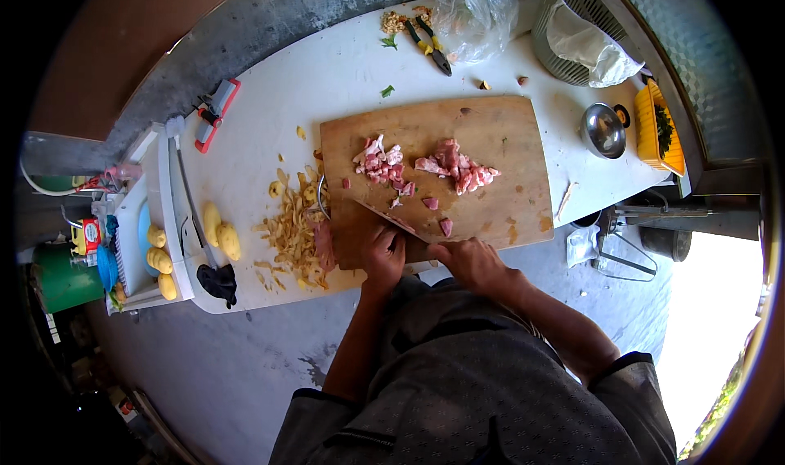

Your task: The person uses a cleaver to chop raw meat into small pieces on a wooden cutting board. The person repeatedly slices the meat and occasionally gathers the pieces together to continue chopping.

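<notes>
My right hand is closed round the handle end of a kitchen knife at the near edge of a wooden cutting board. The blade slants up to the left over the board. My left hand is curled closed beside the blade; whatever its fingers hold, if anything, is hidden. Beyond the knife lie two piles of cut raw meat, a left pile and a right pile. A few loose meat pieces sit between the piles and the blade.
Potato peelings heap left of the board, with peeled potatoes farther left. Pliers and a clear plastic bag lie at the back. A metal bowl, yellow basket and grey-green strainer basket stand right.
</notes>
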`<state>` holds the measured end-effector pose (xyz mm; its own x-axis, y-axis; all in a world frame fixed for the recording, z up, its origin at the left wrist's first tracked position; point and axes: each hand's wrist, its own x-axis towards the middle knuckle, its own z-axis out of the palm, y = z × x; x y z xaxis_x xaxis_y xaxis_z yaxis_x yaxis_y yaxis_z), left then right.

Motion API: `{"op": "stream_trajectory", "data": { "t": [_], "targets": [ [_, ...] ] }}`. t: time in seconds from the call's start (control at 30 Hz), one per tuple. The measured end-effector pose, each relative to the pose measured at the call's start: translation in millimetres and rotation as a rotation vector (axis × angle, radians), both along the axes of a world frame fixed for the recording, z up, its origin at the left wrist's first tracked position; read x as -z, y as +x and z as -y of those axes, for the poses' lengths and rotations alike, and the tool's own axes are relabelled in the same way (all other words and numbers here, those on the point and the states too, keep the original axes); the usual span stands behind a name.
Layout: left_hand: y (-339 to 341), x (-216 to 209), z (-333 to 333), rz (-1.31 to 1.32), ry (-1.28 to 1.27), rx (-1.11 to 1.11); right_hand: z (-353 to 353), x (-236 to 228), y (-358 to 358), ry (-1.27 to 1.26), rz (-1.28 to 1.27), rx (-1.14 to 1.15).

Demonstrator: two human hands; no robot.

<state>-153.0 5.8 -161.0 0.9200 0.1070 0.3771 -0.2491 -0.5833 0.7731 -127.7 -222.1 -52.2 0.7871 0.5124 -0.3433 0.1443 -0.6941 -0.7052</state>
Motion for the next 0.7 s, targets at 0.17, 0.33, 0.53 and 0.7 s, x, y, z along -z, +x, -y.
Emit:
{"op": "stream_trajectory", "data": {
  "t": [0.17, 0.33, 0.53, 0.7],
  "targets": [
    [-9.6, 1.6, -2.9, -0.099, 0.034, -0.068, -10.2, 4.4, 10.2, -0.019, -0.002, -0.048],
    [-7.4, -5.6, -1.1, 0.001, 0.024, -0.068, 21.3, 6.6, 4.7, 0.109, -0.051, 0.094],
    [-18.0, -8.0, -2.3, -0.092, -0.094, -0.055, 25.8, -38.0, -7.2, 0.052, -0.126, 0.086],
    [-13.2, -11.8, 0.4, -0.110, -0.053, -0.042, 25.9, -41.3, -13.7, 0.012, -0.173, 0.074]
  ]
}}
